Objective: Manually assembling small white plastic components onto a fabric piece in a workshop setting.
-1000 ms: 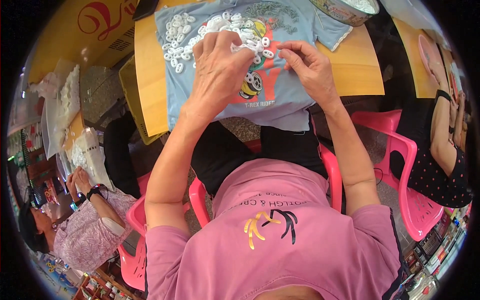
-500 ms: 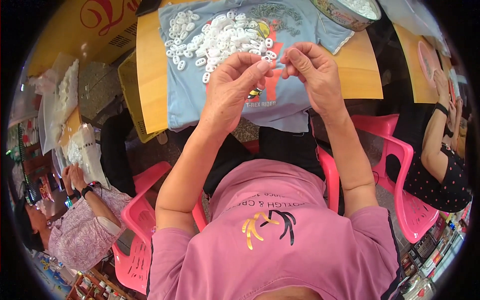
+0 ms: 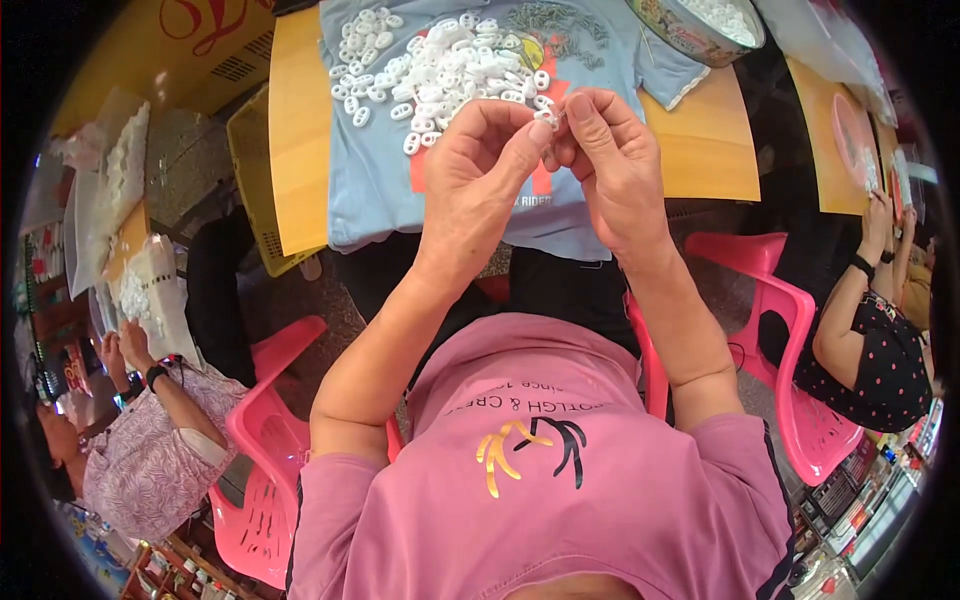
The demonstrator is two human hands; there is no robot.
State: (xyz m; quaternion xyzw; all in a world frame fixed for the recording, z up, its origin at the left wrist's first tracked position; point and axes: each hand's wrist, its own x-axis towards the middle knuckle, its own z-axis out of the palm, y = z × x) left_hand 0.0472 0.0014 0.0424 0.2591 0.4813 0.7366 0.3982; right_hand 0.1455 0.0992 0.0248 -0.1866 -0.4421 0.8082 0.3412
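Left hand: the left hand is raised above the near edge of the worktop, its fingers curled and the thumb tip pressed toward the right hand.
Right hand: the right hand meets the left one at the fingertips, fingers bent inward in a pinch.
Held piece: a small white plastic piece sits between the thumb tips of both hands; it is mostly hidden, so its shape cannot be told.
Grip: both hands are nearly closed, pinching the same piece from 2 sides.
Pile: a heap of white plastic rings lies toward the far edge of the worktop, left of the hands and apart from them.
Cloth: a light blue T-shirt is spread over the worktop under the pile, its hem hanging over the near edge.
Worktop: wooden, yellow-orange, bare at its left and right ends.
Bowl: a round bowl with white pieces inside stands at the far right of the worktop, touching the T-shirt's sleeve.
Seat: a pink plastic chair stands to the person's right, and another pink chair to the left.
Others: a person in a dotted black top sits at the right, and a person in a patterned top at the lower left.
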